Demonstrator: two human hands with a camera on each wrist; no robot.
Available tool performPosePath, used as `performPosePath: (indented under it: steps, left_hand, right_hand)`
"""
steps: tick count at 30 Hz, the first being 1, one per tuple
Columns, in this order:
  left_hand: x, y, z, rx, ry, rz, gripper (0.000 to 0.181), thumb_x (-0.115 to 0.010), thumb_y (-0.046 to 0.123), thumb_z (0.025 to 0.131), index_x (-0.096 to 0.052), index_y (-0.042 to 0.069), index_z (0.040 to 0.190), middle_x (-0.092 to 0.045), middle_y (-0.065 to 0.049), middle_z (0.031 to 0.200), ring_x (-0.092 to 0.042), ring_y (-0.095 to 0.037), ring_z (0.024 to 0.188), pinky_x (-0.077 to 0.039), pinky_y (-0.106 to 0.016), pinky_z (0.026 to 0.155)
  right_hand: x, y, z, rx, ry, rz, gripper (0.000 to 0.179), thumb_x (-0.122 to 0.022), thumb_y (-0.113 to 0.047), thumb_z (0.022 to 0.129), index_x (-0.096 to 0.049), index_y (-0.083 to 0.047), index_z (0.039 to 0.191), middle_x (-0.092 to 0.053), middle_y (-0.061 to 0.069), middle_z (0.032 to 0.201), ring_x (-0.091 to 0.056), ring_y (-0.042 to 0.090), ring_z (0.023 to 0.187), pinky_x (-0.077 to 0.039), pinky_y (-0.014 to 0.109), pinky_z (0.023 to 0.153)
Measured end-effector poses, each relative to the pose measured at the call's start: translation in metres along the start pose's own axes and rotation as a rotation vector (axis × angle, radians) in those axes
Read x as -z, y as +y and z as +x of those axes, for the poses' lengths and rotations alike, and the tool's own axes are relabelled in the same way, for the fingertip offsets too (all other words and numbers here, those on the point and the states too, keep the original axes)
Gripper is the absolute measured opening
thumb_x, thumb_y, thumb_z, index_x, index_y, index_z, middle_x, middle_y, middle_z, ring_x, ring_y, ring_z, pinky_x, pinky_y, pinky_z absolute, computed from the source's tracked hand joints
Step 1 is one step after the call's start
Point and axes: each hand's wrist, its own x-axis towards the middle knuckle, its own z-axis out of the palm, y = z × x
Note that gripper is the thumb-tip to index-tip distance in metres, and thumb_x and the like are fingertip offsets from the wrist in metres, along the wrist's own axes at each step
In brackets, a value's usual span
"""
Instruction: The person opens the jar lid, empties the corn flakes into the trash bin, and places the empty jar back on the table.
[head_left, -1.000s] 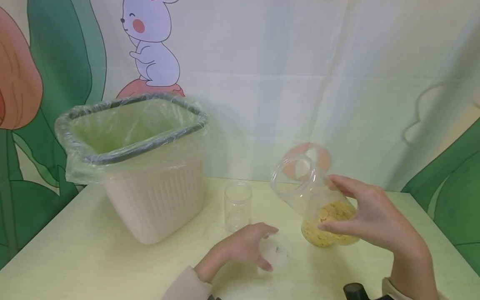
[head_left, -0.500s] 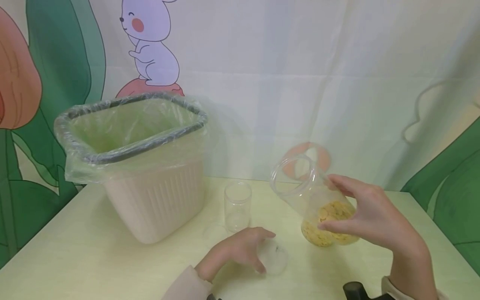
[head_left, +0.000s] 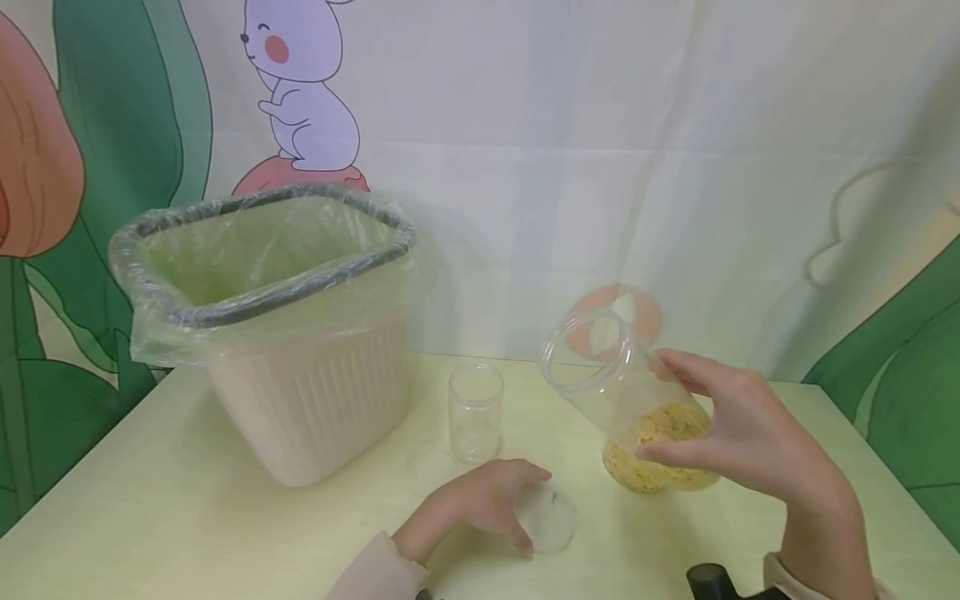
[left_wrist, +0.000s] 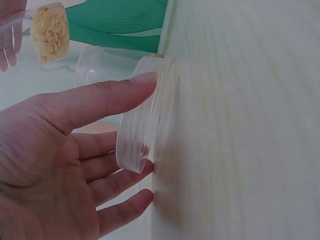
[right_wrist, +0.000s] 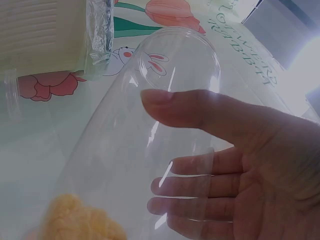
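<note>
My left hand [head_left: 487, 500] is spread around the near-left edge of a round clear lid [head_left: 551, 521] on the table. Its fingers look relaxed, with the thumb [left_wrist: 115, 97] along the rim in the left wrist view; firm contact is unclear. My right hand [head_left: 746, 442] holds a large clear jar [right_wrist: 110, 145], tilted with its open mouth to the upper left. Yellow flakes [head_left: 675, 429] fill its lower end. Behind and below it, more yellow flakes [head_left: 626, 471] show in the bottom of another clear jar [left_wrist: 107, 62], partly hidden by the held one.
A smaller clear jar [head_left: 475, 421] stands left of centre on the table, and a faint clear ring [head_left: 430, 472] lies beside it. At the left is a bag-lined wastebasket [head_left: 322, 392]. A printed cloth [head_left: 480, 217] hangs behind the table.
My left hand has shifted slightly left and toward me, and its grasp round the lid has loosened; the lid has settled flat on the table. My right hand and its jar keep their place.
</note>
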Motion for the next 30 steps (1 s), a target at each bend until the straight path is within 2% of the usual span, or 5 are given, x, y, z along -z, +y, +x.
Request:
performPosePath:
  steps: [5, 11, 15, 22, 30]
  left_hand:
    - [-0.001, -0.001, 0.001, 0.004, -0.004, 0.001, 0.080, -0.085, 0.019, 0.059, -0.049, 0.011, 0.129, -0.049, 0.000, 0.131, -0.043, -0.015, 0.122, -0.033, -0.025, 0.101]
    - [-0.001, -0.001, 0.000, 0.012, -0.007, -0.011, 0.080, -0.084, 0.018, 0.059, -0.048, 0.011, 0.130, -0.049, 0.001, 0.132, -0.043, -0.014, 0.122, -0.033, -0.025, 0.101]
    - [0.000, 0.001, 0.000, 0.006, -0.003, -0.004, 0.080, -0.084, 0.019, 0.060, -0.048, 0.011, 0.131, -0.048, 0.000, 0.133, -0.042, -0.015, 0.123, -0.034, -0.026, 0.101]
    - [0.007, 0.006, -0.004, -0.015, 0.028, -0.018, 0.080, -0.083, 0.020, 0.062, -0.045, 0.013, 0.133, -0.047, 0.000, 0.133, -0.042, -0.016, 0.123, -0.034, -0.029, 0.102]
    - [0.017, 0.013, -0.010, -0.032, 0.063, -0.014, 0.079, -0.081, 0.021, 0.066, -0.043, 0.014, 0.134, -0.046, 0.001, 0.135, -0.042, -0.016, 0.123, -0.035, -0.029, 0.101]
  right_hand:
    - [0.000, 0.001, 0.000, -0.003, 0.001, -0.006, 0.086, -0.084, -0.037, 0.058, -0.049, -0.002, 0.128, -0.060, 0.012, 0.117, -0.057, 0.027, 0.100, -0.048, 0.044, 0.076]
    - [0.000, 0.000, -0.001, -0.002, -0.004, 0.007, 0.087, -0.084, -0.037, 0.058, -0.049, -0.001, 0.128, -0.059, 0.014, 0.118, -0.056, 0.030, 0.101, -0.048, 0.046, 0.077]
    - [0.000, -0.001, 0.000, 0.000, -0.001, -0.005, 0.086, -0.084, -0.040, 0.058, -0.050, -0.002, 0.127, -0.060, 0.012, 0.118, -0.057, 0.027, 0.100, -0.049, 0.043, 0.075]
    - [0.000, -0.002, 0.000, -0.008, -0.009, -0.006, 0.085, -0.082, -0.043, 0.060, -0.049, -0.002, 0.127, -0.059, 0.012, 0.118, -0.057, 0.027, 0.101, -0.050, 0.043, 0.074]
    - [0.001, 0.001, -0.001, -0.012, -0.007, 0.003, 0.086, -0.085, -0.037, 0.058, -0.049, -0.002, 0.128, -0.058, 0.015, 0.119, -0.056, 0.031, 0.102, -0.048, 0.046, 0.076]
